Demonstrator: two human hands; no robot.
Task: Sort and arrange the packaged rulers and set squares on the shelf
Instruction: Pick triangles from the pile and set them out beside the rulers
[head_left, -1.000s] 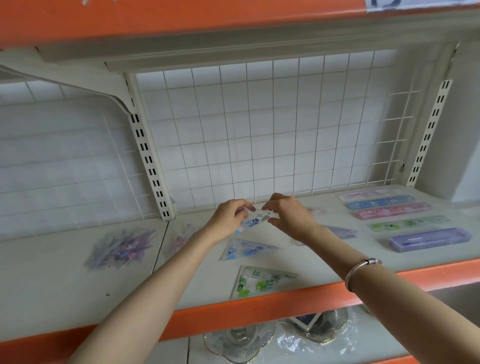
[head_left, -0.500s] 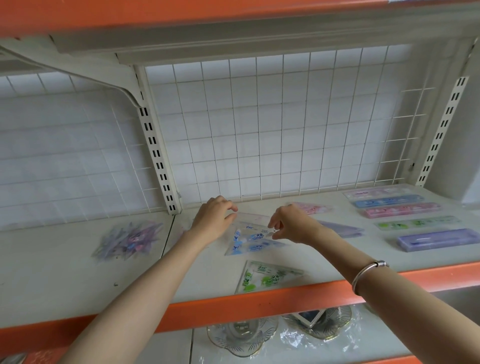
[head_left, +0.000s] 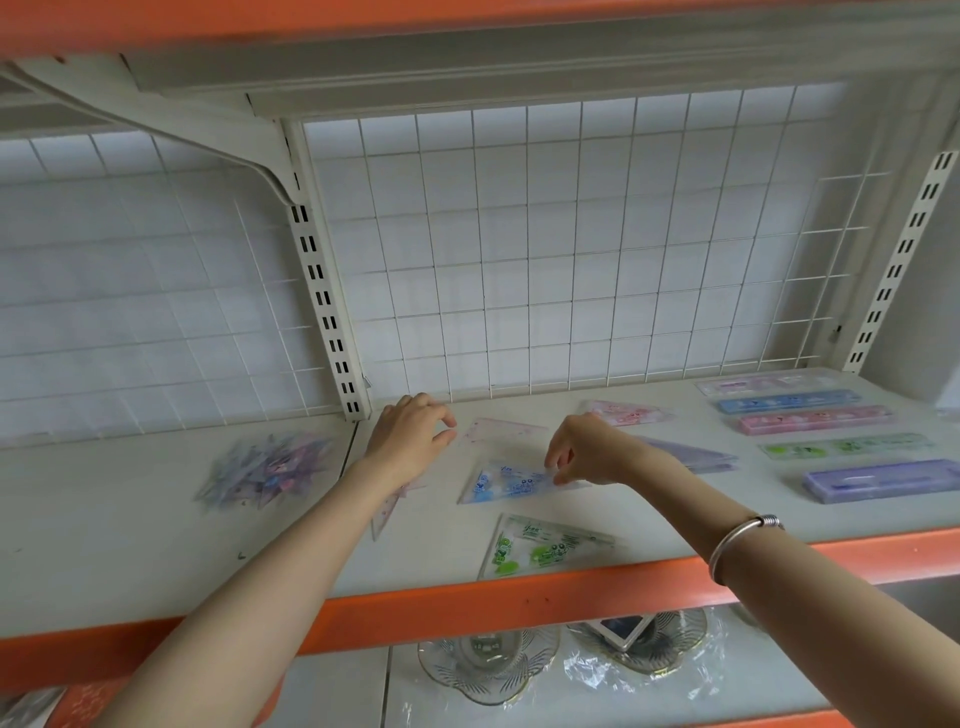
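— So, which packet is being handled?

— The blue set square (head_left: 511, 483). It lies flat about midway between the back and front edges of the shelf (head_left: 426, 566). The right hand (head_left: 587, 452) has its fingertips bunched together on the packet's right-hand point. It looks like a pinch, but I can't tell whether the packet is lifted.

— How does it lie from those fingers?

— It stretches away to the left. The long edge runs roughly parallel to the front edge, with the broad end on the left and the taper toward the right hand. That hand is the nearer one.

— And the other?

— The left hand (head_left: 410, 436) is toward the back edge, its fingers loosely curled and slightly apart, holding nothing. Its thumb is just beside a corner of a pale pink set square (head_left: 501, 434). I can't tell whether it touches.

— What does the blue one look like?

— It's a thin, glossy clear sleeve with blue cartoon prints, and probably slippery. A green set square (head_left: 540, 551) lies nearer the front edge, and the rulers (head_left: 815, 420) are lined up toward the right end.
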